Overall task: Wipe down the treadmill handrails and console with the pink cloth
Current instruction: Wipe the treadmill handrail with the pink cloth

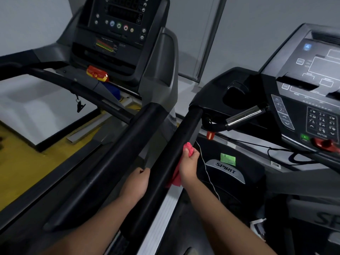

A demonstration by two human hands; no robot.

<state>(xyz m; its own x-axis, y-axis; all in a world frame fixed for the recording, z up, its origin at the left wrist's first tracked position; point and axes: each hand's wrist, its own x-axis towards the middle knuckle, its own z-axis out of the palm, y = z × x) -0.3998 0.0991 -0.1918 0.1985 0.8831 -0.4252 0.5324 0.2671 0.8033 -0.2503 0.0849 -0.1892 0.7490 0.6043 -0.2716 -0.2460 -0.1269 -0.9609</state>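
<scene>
The left hand (137, 178) braces the black handrail (172, 142) from its left side, fingers curled onto it, tips hidden. On the rail's right side, the right hand (189, 168) holds the bunched pink cloth (189, 148), fingers pinching it against the rail. This looks like the handrail-wiping step. The next move calls for sliding the cloth along the rail toward the console (312, 111).
</scene>
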